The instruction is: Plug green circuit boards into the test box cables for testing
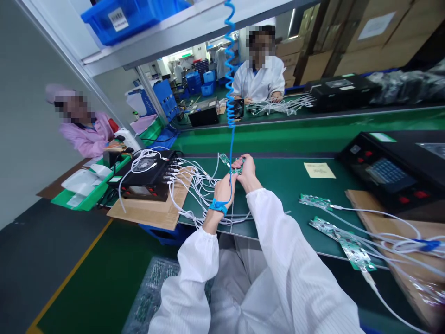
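Blue rectangular plastic bin (148, 15), white-labelled, supported on a pale metal shelf (156, 44). Pale yellow paper note (320, 170), laid flat on the green table (285, 174). Green plastic tray (91, 198), loaded with white pieces (81, 182). Pink-capped person (86, 132), seen at left.

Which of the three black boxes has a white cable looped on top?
The left black box, on the cardboard. A white cable loops over its top; the right box and far box show none there.

Arms (288, 241) extended forward | left hand (224, 188) near right hand (247, 171) | both curled
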`<state>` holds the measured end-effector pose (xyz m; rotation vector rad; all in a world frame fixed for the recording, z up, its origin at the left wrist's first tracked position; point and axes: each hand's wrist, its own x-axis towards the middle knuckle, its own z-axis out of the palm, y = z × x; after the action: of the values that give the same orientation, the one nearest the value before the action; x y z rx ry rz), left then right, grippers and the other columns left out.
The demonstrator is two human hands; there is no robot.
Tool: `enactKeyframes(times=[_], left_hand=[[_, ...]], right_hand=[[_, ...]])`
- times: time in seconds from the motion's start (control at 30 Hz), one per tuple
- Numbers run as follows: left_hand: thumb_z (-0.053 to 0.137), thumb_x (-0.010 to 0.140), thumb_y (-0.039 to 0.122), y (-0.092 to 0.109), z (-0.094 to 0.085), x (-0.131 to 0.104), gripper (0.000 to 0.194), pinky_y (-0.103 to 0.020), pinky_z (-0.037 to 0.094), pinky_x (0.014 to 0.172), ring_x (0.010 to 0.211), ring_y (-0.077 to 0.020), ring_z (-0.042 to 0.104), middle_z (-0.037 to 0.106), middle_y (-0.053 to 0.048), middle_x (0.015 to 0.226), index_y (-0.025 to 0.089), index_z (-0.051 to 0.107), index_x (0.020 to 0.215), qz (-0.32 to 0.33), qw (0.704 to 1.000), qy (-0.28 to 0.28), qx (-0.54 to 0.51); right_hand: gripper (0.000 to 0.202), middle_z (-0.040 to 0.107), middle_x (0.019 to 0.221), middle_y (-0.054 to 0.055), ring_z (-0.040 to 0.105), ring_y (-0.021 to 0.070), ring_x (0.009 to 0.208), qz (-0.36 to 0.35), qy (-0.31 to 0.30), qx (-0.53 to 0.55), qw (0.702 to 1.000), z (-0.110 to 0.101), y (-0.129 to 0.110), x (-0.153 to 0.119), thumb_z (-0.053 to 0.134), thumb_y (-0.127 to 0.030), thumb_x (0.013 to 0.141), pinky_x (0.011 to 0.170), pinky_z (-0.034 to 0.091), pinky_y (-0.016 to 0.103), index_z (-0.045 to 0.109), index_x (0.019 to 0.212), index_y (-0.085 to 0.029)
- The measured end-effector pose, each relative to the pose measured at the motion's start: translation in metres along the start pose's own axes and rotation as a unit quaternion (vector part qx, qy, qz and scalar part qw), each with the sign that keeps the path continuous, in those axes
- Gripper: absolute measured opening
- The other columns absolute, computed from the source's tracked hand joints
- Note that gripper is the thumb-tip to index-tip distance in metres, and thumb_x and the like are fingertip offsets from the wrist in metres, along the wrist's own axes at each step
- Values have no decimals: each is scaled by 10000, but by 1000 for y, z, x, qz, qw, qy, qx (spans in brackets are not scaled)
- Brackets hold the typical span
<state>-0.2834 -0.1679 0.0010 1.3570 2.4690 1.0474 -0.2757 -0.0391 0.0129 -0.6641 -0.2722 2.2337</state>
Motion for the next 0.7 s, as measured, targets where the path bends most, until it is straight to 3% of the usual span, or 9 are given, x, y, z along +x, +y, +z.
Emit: enactKeyframes(times=[0.33,0.53,0.7], left_hand=[[396,1079,347,-1,12,5,343,-348,467,807,870,-252,687,714,-110,865,182,666,946,-22,999,-11,21],[609,997,450,-3,15,6,341,-408,575,908,1003,-197,661,673,-94,1177,170,655,1187,-21,1000,-4,4],[467,1060,354,-2,13,8,277,-363,514,854,929,-225,682,709,-106,984,161,665,1037,-32,999,0,0]], right_hand=[[372,254,450,-120,224,45,339,25,11,-18,999,-13,3,17,528,-208,896,323,290,146,227,681,-250],[335,254,438,-111,228,59,344,38,4,-21,999,-10,3,26,470,-165,897,306,282,147,239,671,-256],[340,256,439,-109,235,60,352,40,-11,-40,998,-9,4,29,461,-163,904,313,289,141,234,671,-260]])
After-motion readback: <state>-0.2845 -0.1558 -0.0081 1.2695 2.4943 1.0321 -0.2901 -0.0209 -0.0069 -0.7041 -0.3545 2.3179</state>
